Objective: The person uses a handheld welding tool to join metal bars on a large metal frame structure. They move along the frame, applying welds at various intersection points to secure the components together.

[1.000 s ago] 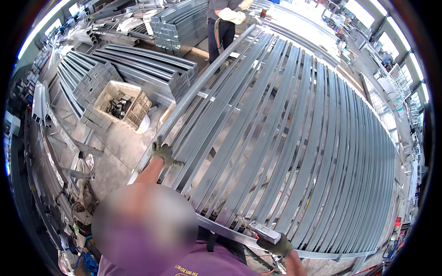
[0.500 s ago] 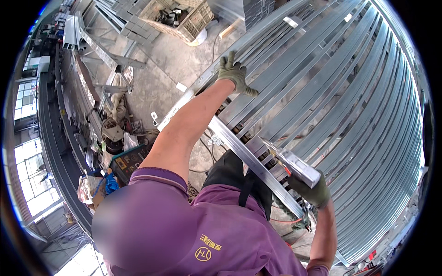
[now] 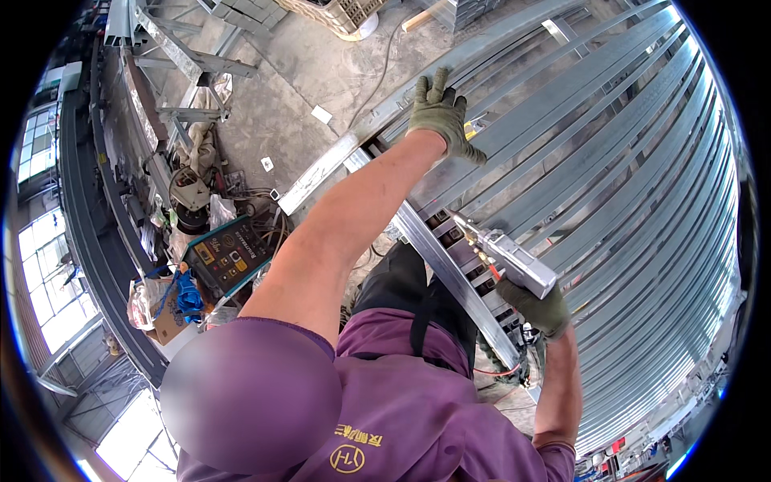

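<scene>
My left hand (image 3: 440, 116), in an olive work glove, is spread over the far end of a frame of grey metal slats (image 3: 590, 120). Its fingers are apart and hold nothing; whether the palm presses on the metal I cannot tell. My gloved right hand (image 3: 540, 309) is wrapped around the grip of a silver pistol-shaped tool (image 3: 518, 263) with a thin nose and a red part near the grip. The nose points at the slat ends, beside the bright metal end rail (image 3: 454, 277) in front of my body. Contact at the tip is too small to make out.
Many long slats fan out to the right. A green-edged black box (image 3: 229, 255) and a blue bundle (image 3: 189, 296) lie at left. A metal stand (image 3: 181, 60) is farther back, a plastic crate (image 3: 337, 16) beyond. Hoses or cables cross the concrete floor (image 3: 301, 72).
The whole view has shifted. My left hand has moved a little right, still spread. The tool in my right hand has shifted slightly up along the end rail.
</scene>
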A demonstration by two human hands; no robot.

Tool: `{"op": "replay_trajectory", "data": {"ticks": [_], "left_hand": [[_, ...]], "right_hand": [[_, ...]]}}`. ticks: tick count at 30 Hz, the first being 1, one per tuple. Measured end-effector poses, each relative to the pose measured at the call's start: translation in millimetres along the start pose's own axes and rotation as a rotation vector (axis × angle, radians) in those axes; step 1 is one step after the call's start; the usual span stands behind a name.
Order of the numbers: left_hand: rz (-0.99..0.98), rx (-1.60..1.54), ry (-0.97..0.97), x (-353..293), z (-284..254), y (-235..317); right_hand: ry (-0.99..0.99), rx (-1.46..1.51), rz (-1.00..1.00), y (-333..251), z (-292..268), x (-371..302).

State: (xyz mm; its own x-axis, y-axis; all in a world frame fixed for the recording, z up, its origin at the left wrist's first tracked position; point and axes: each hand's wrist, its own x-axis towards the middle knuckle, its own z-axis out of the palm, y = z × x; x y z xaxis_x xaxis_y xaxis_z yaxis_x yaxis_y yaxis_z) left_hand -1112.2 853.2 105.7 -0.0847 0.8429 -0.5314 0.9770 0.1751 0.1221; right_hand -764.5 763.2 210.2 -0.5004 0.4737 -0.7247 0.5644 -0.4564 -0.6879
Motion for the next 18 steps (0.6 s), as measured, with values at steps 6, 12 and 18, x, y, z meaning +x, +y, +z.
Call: {"op": "replay_trajectory", "data": {"ticks": [6,12,18], "left_hand": [[-0.009,0.041,-0.003,1,-2,-1],[-0.033,0.045,-0.047,9,-2,5],[-0.065,0.050,-0.064,8,-6,7]], "right_hand": [[-0.042,-0.016,-0.025,-15,-7,2],[-0.092,-0.059,-0.064,-15,11,29],[-0.107,-0.027,-0.198,-2,31,55]]}}
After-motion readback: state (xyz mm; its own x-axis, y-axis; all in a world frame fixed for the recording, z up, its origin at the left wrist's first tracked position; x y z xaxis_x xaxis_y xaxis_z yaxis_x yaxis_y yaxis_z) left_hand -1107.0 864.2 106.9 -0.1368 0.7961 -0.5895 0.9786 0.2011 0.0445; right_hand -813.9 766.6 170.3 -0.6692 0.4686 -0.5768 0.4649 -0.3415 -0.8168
